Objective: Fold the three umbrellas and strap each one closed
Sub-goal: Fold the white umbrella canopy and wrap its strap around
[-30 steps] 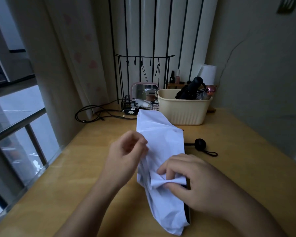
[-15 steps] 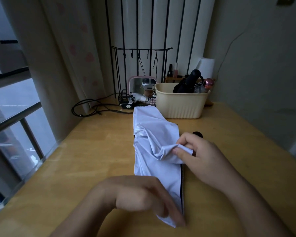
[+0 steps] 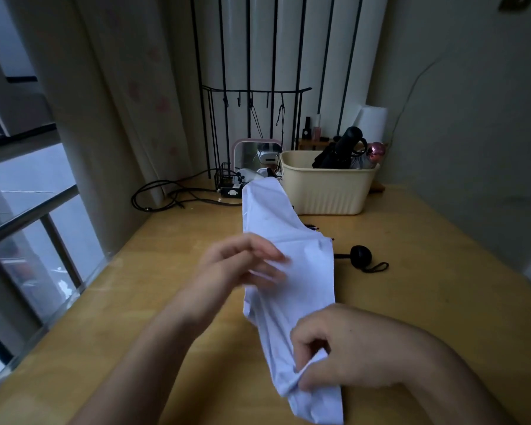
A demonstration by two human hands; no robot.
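A white collapsed umbrella (image 3: 288, 246) lies lengthwise on the wooden table (image 3: 426, 286), its canopy loose and creased. Its round black handle (image 3: 361, 255) with a wrist cord sticks out to the right. My right hand (image 3: 344, 351) grips a bunched fold of the canopy near the close end. My left hand (image 3: 242, 265) is blurred, with fingers stretched over the fabric's left edge near the middle. A black folded umbrella (image 3: 339, 148) and a second one with a pink knob (image 3: 376, 150) stand in the cream basket (image 3: 325, 191).
Behind the basket stand a black wire hook rack (image 3: 255, 96), a pink-framed mirror (image 3: 249, 154) and a small wire tray (image 3: 227, 182). Black cables (image 3: 172, 194) coil at the back left. A window and its rail run along the table's left edge.
My right hand moved from the canopy's middle right down to the near end and took hold of a fold. My left hand rose from the near end to the canopy's middle left.
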